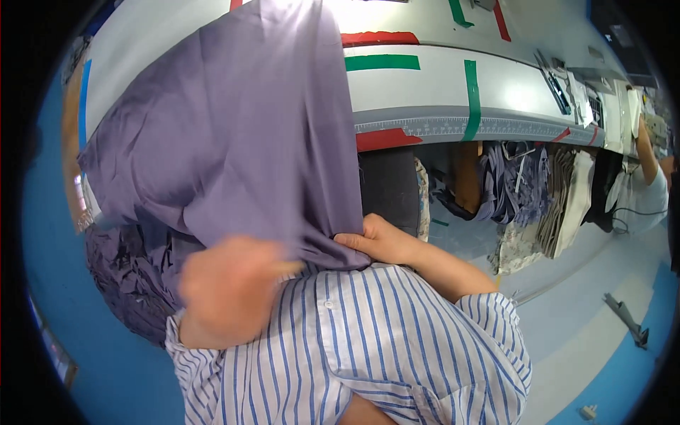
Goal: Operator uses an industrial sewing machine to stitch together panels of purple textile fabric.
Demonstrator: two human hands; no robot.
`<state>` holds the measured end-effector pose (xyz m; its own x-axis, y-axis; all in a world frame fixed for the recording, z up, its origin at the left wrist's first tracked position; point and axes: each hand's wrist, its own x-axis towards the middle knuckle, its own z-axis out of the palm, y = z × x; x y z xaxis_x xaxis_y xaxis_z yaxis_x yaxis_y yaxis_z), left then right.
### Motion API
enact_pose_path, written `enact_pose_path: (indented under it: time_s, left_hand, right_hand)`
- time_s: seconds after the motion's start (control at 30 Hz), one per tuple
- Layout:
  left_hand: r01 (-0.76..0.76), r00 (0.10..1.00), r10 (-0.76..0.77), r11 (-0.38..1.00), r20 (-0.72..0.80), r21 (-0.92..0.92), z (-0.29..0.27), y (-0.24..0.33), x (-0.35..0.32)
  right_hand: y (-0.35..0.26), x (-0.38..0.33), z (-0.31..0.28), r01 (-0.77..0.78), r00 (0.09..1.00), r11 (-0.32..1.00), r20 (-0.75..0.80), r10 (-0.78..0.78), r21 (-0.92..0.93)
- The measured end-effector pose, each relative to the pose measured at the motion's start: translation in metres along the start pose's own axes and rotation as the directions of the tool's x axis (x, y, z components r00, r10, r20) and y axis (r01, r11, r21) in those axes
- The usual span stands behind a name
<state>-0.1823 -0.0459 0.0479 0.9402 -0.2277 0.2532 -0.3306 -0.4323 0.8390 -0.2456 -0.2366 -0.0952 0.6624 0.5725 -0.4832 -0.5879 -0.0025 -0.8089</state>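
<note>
The gripped fabric is coloured plain purple; behind the grip, a white shirt is blue-striped; beyond, a white tabletop is banded by red tape and green tape.

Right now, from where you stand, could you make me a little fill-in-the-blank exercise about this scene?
1. The purple cloth is held at its lower right corner by the person's ____ hand.
2. The person's shirt is white with ____ stripes.
3. The outline of the left hand is ____ rather than sharp.

Missing words: right; blue; blurred.
</note>
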Motion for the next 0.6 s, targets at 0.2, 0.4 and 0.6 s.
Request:
enact_pose_path:
  time_s: [0.2, 0.4, 0.6]
  left_hand:
    - [-0.296, 0.709, -0.076, 0.870, 0.701, 0.394, 0.048, -0.032, -0.013]
    - [-0.215, 0.729, -0.130, 0.889, 0.672, 0.405, 0.058, -0.042, -0.017]
    - [-0.257, 0.595, -0.098, 0.917, 0.798, 0.304, 0.050, -0.039, 0.015]
  right_hand:
    - [0.004, -0.003, -0.004, 0.147, 0.987, 0.864, 0.011, -0.162, -0.482]
    - [-0.037, -0.007, -0.006, 0.241, 0.970, 0.406, 0.222, -0.095, -0.881]
    - [-0.100, -0.008, -0.053, 0.177, 0.620, -0.095, 0.186, -0.762, -0.980]
